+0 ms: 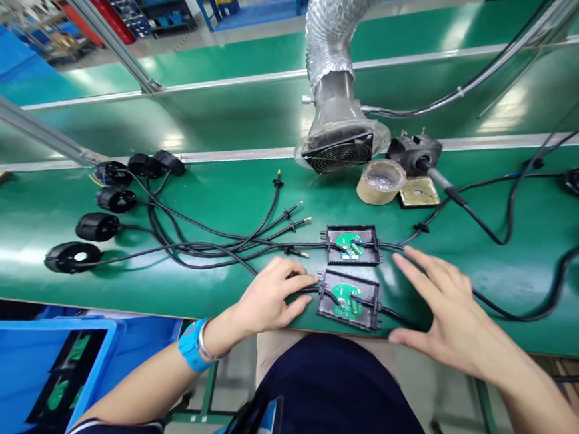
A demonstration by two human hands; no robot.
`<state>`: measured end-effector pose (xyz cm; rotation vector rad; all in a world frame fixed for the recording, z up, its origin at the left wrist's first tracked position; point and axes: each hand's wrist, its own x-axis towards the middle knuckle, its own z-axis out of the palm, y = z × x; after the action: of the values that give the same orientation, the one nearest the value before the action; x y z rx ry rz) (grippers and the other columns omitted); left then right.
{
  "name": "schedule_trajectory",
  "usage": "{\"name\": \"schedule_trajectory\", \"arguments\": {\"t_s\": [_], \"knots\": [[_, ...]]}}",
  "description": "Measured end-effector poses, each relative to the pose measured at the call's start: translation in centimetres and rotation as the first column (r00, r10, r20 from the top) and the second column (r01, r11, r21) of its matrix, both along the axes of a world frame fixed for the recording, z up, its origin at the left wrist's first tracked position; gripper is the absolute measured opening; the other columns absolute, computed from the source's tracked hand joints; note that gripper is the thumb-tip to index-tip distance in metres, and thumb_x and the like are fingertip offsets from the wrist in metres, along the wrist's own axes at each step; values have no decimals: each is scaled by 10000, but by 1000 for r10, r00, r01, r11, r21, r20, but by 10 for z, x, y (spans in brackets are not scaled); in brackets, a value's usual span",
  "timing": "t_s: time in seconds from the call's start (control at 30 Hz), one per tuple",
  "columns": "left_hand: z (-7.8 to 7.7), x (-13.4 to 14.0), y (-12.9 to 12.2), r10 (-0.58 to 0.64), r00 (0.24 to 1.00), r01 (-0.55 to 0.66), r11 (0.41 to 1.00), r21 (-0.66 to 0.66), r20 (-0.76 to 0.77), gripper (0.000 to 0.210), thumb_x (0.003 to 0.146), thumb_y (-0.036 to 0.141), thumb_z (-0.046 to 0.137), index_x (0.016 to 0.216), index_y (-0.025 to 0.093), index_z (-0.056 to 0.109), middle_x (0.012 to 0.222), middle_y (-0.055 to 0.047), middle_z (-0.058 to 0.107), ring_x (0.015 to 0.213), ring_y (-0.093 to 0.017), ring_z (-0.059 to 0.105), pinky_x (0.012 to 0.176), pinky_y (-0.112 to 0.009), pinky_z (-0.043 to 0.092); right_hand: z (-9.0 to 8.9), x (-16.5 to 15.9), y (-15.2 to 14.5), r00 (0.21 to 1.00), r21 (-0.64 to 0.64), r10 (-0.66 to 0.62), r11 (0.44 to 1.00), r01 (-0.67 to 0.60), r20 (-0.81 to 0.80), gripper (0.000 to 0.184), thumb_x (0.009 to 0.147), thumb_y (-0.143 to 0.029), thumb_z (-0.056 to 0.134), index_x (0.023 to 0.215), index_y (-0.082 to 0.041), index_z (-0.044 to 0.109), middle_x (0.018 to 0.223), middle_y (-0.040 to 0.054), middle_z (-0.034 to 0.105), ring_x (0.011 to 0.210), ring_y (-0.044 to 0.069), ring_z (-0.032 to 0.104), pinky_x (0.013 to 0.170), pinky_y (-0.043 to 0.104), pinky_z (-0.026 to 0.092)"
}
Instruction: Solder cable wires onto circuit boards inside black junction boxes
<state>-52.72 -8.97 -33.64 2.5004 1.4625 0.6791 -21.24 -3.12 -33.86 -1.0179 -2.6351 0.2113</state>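
Observation:
Two open black plastic boxes lie on the green bench in front of me, a nearer box [323, 306] and a farther box [330, 255]. Each holds a green circuit board, the nearer board [349, 302] and the farther board [350, 246], with cables entering from both sides. My left hand [273, 294] has its thumb and forefinger around the black cable [310, 290] at the nearer box's left end. Spread and empty, my right hand [442, 309] is over the right-hand cable [397, 314] of that box, palm down; whether it touches is unclear.
Several round black parts [97, 226] with long cables lie to the left. Behind the boxes stand a fume extractor [342, 147], a solder wire roll [374, 191], a sponge tray [419, 192] and a soldering iron [440, 181] in its holder. A blue bin [2, 355] is at lower left.

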Motion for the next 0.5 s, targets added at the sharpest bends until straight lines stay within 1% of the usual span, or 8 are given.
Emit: {"name": "schedule_trajectory", "arguments": {"t_s": [0.07, 0.1, 0.17, 0.2, 0.27, 0.33, 0.4, 0.5], "knots": [[8, -3, 7, 37, 995, -39, 999, -25, -91, 533, 755, 245, 621, 1278, 180, 535, 1293, -150, 500, 1181, -287, 465, 975, -454, 407, 1, 12, 10, 991, 23, -79, 997, 76, 107, 1141, 620, -658, 706, 1499, -133, 202, 1457, 219, 341, 1241, 396, 405, 904, 508, 396], [11, -4, 11, 47, 989, -54, 997, -50, -139, 654, 720, 254, 624, 1349, 170, 467, 1389, -168, 417, 1261, -327, 389, 1013, -499, 364, 2, 15, 13, 984, 32, -105, 994, 101, 142, 1153, 603, -642, 715, 1496, -120, 204, 1414, 228, 393, 1205, 399, 432, 877, 509, 404], [13, -3, 19, 46, 977, -66, 994, -89, -208, 792, 687, 288, 618, 1422, 144, 361, 1426, -181, 370, 1306, -362, 322, 1043, -542, 314, 6, 16, 16, 975, 15, -119, 993, 118, 187, 944, 667, -509, 689, 1439, -108, 323, 1185, 192, 574, 1046, 341, 534, 832, 487, 423], [12, -2, 23, 40, 974, -61, 994, -92, -224, 801, 685, 299, 608, 1424, 130, 349, 1384, -183, 411, 1288, -363, 339, 1037, -546, 316, 10, 14, 15, 976, -4, -109, 994, 112, 188, 758, 717, -403, 640, 1372, -101, 407, 1030, 148, 625, 939, 291, 571, 811, 459, 437], [11, 1, 27, 37, 970, -49, 998, -46, -239, 760, 686, 291, 588, 1394, 117, 376, 1252, -175, 494, 1211, -359, 405, 998, -548, 347, 20, 9, 9, 987, -31, -89, 995, 94, 133, 478, 769, -216, 512, 1233, -99, 498, 840, 76, 623, 756, 197, 584, 751, 369, 468], [11, 3, 29, 49, 970, -41, 998, 39, -239, 741, 686, 252, 567, 1388, 116, 372, 1156, -166, 517, 1133, -349, 454, 948, -538, 393, 33, 5, 1, 994, 6, -95, 996, 94, 50, 424, 799, -136, 434, 1220, -117, 486, 854, 57, 612, 682, 143, 575, 664, 281, 476], [21, 4, 29, 91, 974, -65, 990, 128, -206, 764, 707, 211, 538, 1431, 128, 308, 1086, -150, 521, 1016, -303, 520, 855, -463, 475, 50, 6, -6, 993, 129, -113, 985, 115, -17, 432, 837, -148, 435, 1269, -132, 452, 881, 52, 593, 649, 123, 562, 585, 245, 463], [54, 3, 26, 151, 982, -125, 969, 213, -109, 780, 767, 219, 499, 1492, 191, 212, 894, -75, 528, 715, -194, 561, 567, -294, 505, 76, 17, -8, 991, 318, -118, 939, 133, -65, 396, 848, -168, 488, 1242, -130, 492, 795, 25, 559, 620, 113, 547, 553, 230, 449]]}}
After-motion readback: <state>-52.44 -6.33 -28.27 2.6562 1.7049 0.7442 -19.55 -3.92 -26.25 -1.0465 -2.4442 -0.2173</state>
